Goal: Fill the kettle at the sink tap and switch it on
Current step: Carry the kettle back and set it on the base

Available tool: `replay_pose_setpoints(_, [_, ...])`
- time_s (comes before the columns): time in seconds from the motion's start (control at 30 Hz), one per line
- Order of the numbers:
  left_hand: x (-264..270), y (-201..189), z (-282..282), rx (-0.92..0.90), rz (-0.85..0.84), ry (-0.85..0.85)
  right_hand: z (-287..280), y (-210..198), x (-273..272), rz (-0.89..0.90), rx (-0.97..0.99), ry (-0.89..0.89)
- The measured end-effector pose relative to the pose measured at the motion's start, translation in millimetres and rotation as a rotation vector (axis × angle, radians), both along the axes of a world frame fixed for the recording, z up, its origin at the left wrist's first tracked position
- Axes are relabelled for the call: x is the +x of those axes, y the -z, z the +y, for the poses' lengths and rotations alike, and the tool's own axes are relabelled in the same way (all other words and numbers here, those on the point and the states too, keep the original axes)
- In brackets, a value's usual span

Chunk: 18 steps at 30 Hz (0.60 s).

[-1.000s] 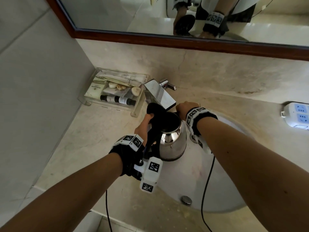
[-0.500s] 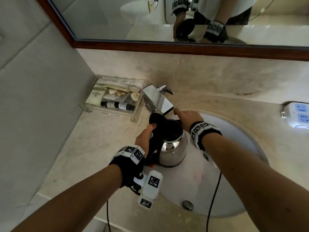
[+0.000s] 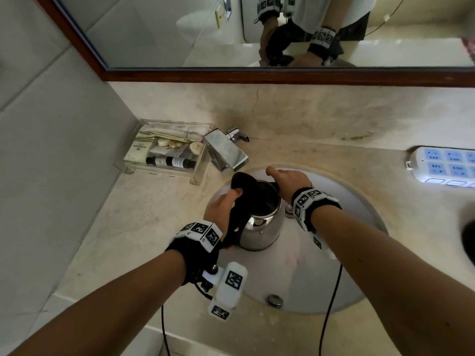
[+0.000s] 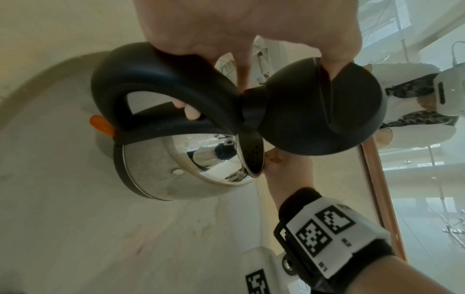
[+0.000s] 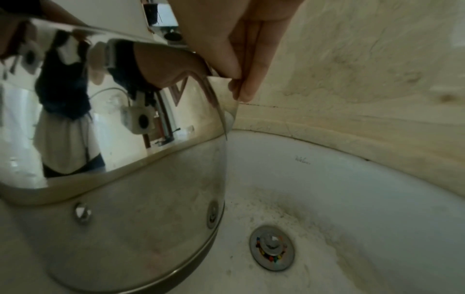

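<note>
Gripping the black handle [image 4: 161, 79] of the stainless-steel kettle [image 3: 262, 227], the left hand [image 3: 221, 209] has its fingers curled round the loop, and the thumb presses on the raised black lid [image 4: 324, 111], which stands open above the mouth. In the left wrist view the fingertips [image 4: 191, 111] show through the handle's opening, and an orange switch tab [image 4: 100, 123] juts from the handle's base.

The right hand [image 3: 290, 181] rests on the far rim of the kettle by the spout [image 5: 226, 103]. Its fingers [image 5: 246, 59] lie nearly straight and close together, with the thumb meeting them at the spout's edge in a light pinch; how firmly they hold cannot be told.

The kettle is held upright over the left part of the white sink basin [image 3: 354, 253], just in front of and below the chrome tap [image 3: 226, 152]. The drain [image 5: 271, 247] lies beneath it to the right.

A clear tray of toiletries [image 3: 167, 150] sits on the marble counter [image 3: 123, 222] left of the tap, a white power strip [image 3: 447, 165] lies at the right edge, and a wood-framed mirror [image 3: 180, 34] hangs above.
</note>
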<state>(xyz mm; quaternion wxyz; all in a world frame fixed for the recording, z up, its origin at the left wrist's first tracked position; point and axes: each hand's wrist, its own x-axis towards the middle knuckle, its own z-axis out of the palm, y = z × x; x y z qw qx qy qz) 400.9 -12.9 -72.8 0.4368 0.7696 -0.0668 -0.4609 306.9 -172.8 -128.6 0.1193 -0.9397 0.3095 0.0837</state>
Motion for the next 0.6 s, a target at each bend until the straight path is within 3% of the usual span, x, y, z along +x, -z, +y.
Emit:
replay_pose_setpoints(0.3, [-79,-51,-6,-0.149,-0.223,0.37,5,-60,-92,-0.02,-0.101,0.15])
replay_pose_setpoints(0.47, [-136,-100,-8,-0.214,-0.196,0.473,19,-115,-170,-0.053,-0.171,0.32])
replay_pose_setpoints(0.6, [-185,-116,-10,-0.241,-0.095,0.476,35,-148,-237,-0.031,-0.205,0.449])
